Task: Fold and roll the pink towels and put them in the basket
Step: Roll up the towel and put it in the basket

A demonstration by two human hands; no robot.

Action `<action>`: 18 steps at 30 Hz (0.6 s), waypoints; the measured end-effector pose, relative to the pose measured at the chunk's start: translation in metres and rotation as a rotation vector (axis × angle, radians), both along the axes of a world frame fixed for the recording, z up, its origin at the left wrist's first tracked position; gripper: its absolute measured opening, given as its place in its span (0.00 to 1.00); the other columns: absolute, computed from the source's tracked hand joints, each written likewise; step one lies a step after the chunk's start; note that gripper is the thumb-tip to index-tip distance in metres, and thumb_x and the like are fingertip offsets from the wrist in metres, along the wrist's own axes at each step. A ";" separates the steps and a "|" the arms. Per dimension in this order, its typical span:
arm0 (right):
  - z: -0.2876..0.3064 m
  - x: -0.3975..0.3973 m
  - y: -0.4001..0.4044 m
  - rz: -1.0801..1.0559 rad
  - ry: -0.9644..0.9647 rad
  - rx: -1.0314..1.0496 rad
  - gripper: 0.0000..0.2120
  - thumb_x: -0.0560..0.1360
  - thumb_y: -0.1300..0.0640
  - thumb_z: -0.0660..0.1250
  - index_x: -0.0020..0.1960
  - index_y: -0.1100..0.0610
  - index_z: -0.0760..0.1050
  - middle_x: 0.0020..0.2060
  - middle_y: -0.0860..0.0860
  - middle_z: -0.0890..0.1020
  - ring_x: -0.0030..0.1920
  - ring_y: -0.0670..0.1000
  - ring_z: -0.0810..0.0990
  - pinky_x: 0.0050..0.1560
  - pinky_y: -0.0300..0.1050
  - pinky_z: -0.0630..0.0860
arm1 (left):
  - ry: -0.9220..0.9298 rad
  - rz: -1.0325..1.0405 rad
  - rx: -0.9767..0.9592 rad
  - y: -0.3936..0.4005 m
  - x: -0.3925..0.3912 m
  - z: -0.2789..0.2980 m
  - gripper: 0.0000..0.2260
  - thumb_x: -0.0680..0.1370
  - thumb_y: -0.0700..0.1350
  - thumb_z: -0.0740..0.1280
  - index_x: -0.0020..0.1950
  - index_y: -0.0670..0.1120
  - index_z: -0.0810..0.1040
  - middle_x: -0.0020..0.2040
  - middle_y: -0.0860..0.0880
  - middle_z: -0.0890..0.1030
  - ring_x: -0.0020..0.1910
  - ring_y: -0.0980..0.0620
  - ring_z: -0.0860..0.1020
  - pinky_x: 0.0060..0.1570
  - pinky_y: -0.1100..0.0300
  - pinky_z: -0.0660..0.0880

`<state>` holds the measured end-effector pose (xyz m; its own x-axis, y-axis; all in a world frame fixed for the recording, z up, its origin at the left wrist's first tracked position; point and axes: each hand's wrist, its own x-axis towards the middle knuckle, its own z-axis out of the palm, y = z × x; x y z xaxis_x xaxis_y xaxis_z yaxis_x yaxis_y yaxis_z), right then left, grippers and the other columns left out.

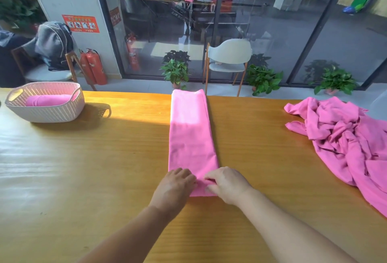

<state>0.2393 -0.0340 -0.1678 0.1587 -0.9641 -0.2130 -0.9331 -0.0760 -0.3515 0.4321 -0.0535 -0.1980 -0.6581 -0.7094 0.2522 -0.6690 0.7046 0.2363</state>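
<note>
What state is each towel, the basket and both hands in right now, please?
Folded towel: flat long strip, near end being gripped.
Rolled towel: in basket.
Basket: upright, holds one roll.
Towel pile: crumpled, unfolded.
Left hand: on towel end.
Right hand: pinching towel end.

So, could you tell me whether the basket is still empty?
No, the basket at the table's left already holds one rolled pink towel.

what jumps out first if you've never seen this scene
A long folded pink towel runs down the middle of the wooden table, with the left hand and right hand at its near end. A crumpled pink heap sprawls right; a white basket holding a rolled towel sits far left.
</note>
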 end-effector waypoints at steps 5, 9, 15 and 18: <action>-0.003 0.002 -0.009 -0.058 -0.058 -0.192 0.06 0.75 0.51 0.71 0.50 0.50 0.83 0.49 0.46 0.82 0.54 0.50 0.77 0.56 0.45 0.73 | -0.090 0.074 0.190 -0.007 0.009 -0.016 0.25 0.78 0.51 0.65 0.74 0.51 0.68 0.70 0.53 0.71 0.69 0.52 0.68 0.70 0.60 0.61; -0.018 0.009 -0.005 0.062 -0.007 -0.411 0.07 0.76 0.58 0.66 0.48 0.56 0.83 0.45 0.50 0.81 0.51 0.53 0.77 0.55 0.51 0.75 | -0.036 0.099 0.381 -0.034 0.007 -0.008 0.23 0.79 0.50 0.65 0.74 0.52 0.69 0.71 0.55 0.72 0.68 0.53 0.70 0.68 0.60 0.64; -0.017 0.003 -0.015 0.105 0.066 -0.175 0.23 0.74 0.51 0.71 0.67 0.49 0.72 0.62 0.43 0.75 0.65 0.46 0.69 0.69 0.42 0.64 | -0.037 0.195 0.594 -0.046 0.005 0.002 0.15 0.79 0.49 0.65 0.65 0.53 0.72 0.57 0.51 0.80 0.51 0.49 0.78 0.46 0.59 0.73; -0.009 0.007 -0.016 0.091 0.059 -0.088 0.12 0.75 0.52 0.71 0.58 0.48 0.78 0.54 0.44 0.79 0.59 0.47 0.74 0.62 0.45 0.71 | -0.056 0.177 0.741 -0.047 0.011 0.009 0.13 0.78 0.49 0.65 0.63 0.54 0.73 0.53 0.51 0.79 0.47 0.49 0.78 0.44 0.56 0.77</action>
